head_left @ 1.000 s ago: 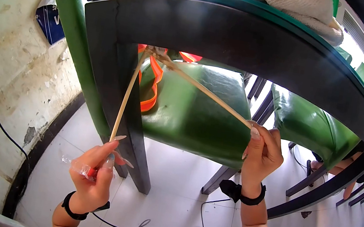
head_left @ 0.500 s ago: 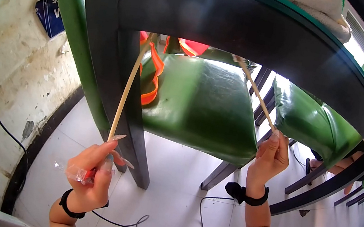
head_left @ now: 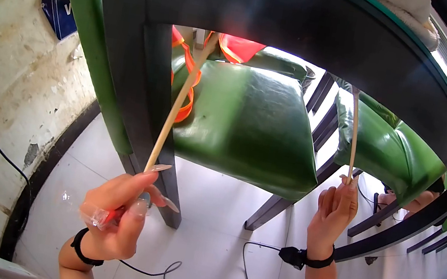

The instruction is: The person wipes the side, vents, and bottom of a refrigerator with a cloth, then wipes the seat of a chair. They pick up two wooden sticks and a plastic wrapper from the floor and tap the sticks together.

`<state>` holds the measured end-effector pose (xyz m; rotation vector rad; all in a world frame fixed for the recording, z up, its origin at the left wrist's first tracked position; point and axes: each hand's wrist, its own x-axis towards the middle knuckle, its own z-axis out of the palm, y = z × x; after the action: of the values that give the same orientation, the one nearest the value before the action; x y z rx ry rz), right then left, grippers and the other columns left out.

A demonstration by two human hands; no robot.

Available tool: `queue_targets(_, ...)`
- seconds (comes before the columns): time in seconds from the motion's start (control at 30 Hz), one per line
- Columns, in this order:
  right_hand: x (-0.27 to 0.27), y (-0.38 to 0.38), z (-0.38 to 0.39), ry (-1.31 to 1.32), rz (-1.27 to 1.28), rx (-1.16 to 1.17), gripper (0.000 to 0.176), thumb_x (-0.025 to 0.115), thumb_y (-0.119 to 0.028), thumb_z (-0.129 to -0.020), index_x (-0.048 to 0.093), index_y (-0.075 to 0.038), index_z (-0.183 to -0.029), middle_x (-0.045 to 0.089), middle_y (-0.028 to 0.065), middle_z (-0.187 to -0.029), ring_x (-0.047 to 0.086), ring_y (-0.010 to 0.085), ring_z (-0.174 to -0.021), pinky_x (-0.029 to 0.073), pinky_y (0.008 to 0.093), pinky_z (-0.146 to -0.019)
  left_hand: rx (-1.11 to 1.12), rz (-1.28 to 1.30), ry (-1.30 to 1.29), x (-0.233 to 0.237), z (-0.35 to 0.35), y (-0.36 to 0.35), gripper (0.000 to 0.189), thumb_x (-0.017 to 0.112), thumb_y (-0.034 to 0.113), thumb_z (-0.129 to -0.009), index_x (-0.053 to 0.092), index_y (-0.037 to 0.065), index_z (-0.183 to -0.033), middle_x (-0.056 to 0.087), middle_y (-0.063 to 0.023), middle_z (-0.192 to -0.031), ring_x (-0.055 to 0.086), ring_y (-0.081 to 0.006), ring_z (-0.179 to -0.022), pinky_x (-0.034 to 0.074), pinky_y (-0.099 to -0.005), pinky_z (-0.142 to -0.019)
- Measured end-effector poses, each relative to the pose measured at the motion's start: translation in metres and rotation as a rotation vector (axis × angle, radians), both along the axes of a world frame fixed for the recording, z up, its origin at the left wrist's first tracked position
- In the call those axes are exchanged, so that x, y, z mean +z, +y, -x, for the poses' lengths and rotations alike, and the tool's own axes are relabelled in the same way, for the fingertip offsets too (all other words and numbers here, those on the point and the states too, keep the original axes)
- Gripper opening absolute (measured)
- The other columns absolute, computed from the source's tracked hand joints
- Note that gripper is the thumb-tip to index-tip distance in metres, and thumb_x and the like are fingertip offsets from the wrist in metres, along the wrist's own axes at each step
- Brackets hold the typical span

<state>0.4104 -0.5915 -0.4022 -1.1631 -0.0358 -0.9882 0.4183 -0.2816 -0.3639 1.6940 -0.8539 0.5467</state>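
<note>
My left hand (head_left: pixel 116 213) pinches one wooden chopstick (head_left: pixel 179 105) that slants up past the dark table leg (head_left: pixel 148 109), and it also clutches a clear plastic wrapper (head_left: pixel 92 215) with a red bit. My right hand (head_left: pixel 335 208) holds a second wooden chopstick (head_left: pixel 352 134) nearly upright, its tip under the dark table frame (head_left: pixel 311 42). The two sticks are far apart, with the green padded chair seat (head_left: pixel 246 125) behind them.
A second green chair (head_left: pixel 396 150) stands to the right, with another person's foot (head_left: pixel 388 198) beyond it. Orange straps (head_left: pixel 188 83) hang by the seat. A stained wall (head_left: pixel 14 81) is on the left. Black cable (head_left: pixel 165 274) lies on the white floor tiles.
My right hand has swung its chopstick further right and more upright, and lowered slightly. My left hand's chopstick has tilted rightward at its top. The sticks, joined a second ago, are now apart.
</note>
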Motion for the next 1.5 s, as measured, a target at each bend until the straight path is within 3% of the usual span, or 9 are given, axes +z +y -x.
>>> queue_targets(0.57, -0.001, -0.016, 0.028, 0.029, -0.13, 0.181, 0.025, 0.036, -0.03, -0.096, 0.048, -0.011, -0.085, 0.027, -0.005, -0.051, 0.018, 0.0043, -0.036, 0.019, 0.0207, -0.038, -0.323, 0.029, -0.146, 0.044, -0.035, -0.094, 0.032, 0.049, -0.009, -0.073, 0.057, -0.009, -0.104, 0.056, -0.0071, -0.065, 0.056, -0.0127, -0.059, 0.047, -0.024, -0.058)
queue_targets(0.8, -0.003, -0.016, 0.031, 0.098, -0.135, 0.237, 0.024, 0.033, -0.028, -0.097, 0.048, -0.011, -0.088, 0.027, -0.0048, -0.051, 0.019, 0.0044, -0.035, 0.019, 0.0203, -0.037, -0.423, 0.025, -0.114, 0.034, -0.046, -0.137, 0.031, 0.054, -0.006, -0.073, 0.06, -0.002, -0.104, 0.065, -0.0147, -0.088, 0.059, -0.0139, -0.06, 0.047, -0.024, -0.055)
queue_targets(0.9, -0.005, -0.015, 0.027, 0.191, -0.12, 0.282, 0.025, 0.032, -0.028, -0.097, 0.048, -0.01, -0.09, 0.027, -0.0049, -0.051, 0.019, 0.0044, -0.035, 0.019, 0.0201, -0.036, -0.379, 0.033, -0.109, 0.02, -0.054, -0.149, 0.044, 0.057, 0.005, -0.068, 0.056, 0.004, -0.112, 0.055, -0.0117, -0.071, 0.055, -0.0279, -0.056, 0.043, -0.0327, -0.051)
queue_targets(0.97, -0.009, -0.017, 0.024, 0.219, -0.091, 0.298, 0.023, 0.036, -0.025, -0.097, 0.051, -0.008, -0.093, 0.027, -0.0047, -0.051, 0.021, 0.004, -0.035, 0.018, 0.0201, -0.034, -0.353, 0.012, -0.073, 0.015, -0.057, -0.146, 0.043, 0.058, 0.005, -0.068, 0.056, 0.004, -0.112, 0.055, -0.011, -0.071, 0.055, -0.0277, -0.056, 0.043, -0.0325, -0.051)
queue_targets(1.0, -0.01, -0.017, 0.022, 0.243, -0.078, 0.297, 0.022, 0.037, -0.024, -0.096, 0.051, -0.008, -0.093, 0.027, -0.0047, -0.051, 0.021, 0.0038, -0.035, 0.017, 0.0201, -0.034, -0.303, -0.042, -0.055, 0.019, -0.055, -0.14, 0.035, 0.056, -0.005, -0.076, 0.058, 0.001, -0.11, 0.061, -0.0085, -0.071, 0.06, -0.012, -0.062, 0.046, -0.0228, -0.055)
queue_targets(1.27, -0.031, -0.02, 0.009, 0.321, 0.07, 0.258, 0.015, 0.045, -0.021, -0.094, 0.052, -0.008, -0.094, 0.031, -0.0066, -0.052, 0.024, 0.0024, -0.038, 0.018, 0.0192, -0.035, -0.315, 0.139, 0.009, -0.005, -0.075, -0.122, 0.033, 0.045, -0.011, -0.079, 0.055, -0.007, -0.11, 0.062, -0.0123, -0.099, 0.059, -0.0104, -0.065, 0.048, -0.023, -0.059)
queue_targets(1.4, -0.032, -0.014, 0.008, 0.325, -0.051, 0.344, 0.013, 0.045, -0.021, -0.094, 0.05, -0.009, -0.09, 0.032, -0.0072, -0.054, 0.027, 0.0015, -0.04, 0.02, 0.0189, -0.036, -0.224, 0.151, -0.003, -0.019, -0.078, -0.121, 0.038, 0.052, -0.008, -0.075, 0.056, -0.004, -0.112, 0.056, -0.0052, -0.064, 0.056, -0.0102, -0.057, 0.048, -0.0243, -0.056)
queue_targets(1.47, -0.035, -0.011, 0.007, 0.386, -0.103, 0.334, 0.023, 0.04, -0.029, -0.095, 0.046, -0.01, -0.083, 0.034, -0.0047, -0.052, 0.029, 0.0045, -0.039, 0.023, 0.0198, -0.035, -0.285, 0.242, 0.099, -0.019, -0.072, -0.13, 0.038, 0.051, -0.009, -0.075, 0.056, -0.004, -0.113, 0.05, -0.004, -0.061, 0.053, -0.0103, -0.056, 0.049, -0.0254, -0.058)
queue_targets(1.5, -0.039, -0.01, 0.006, 0.4, -0.146, 0.356, 0.027, 0.037, -0.032, -0.095, 0.044, -0.011, -0.081, 0.035, -0.0036, -0.052, 0.03, 0.0056, -0.038, 0.023, 0.0203, -0.035, -0.306, 0.23, 0.1, -0.022, -0.071, -0.135, 0.037, 0.049, -0.008, -0.078, 0.054, -0.004, -0.114, 0.052, -0.0073, -0.078, 0.053, -0.0086, -0.057, 0.047, -0.0229, -0.056)
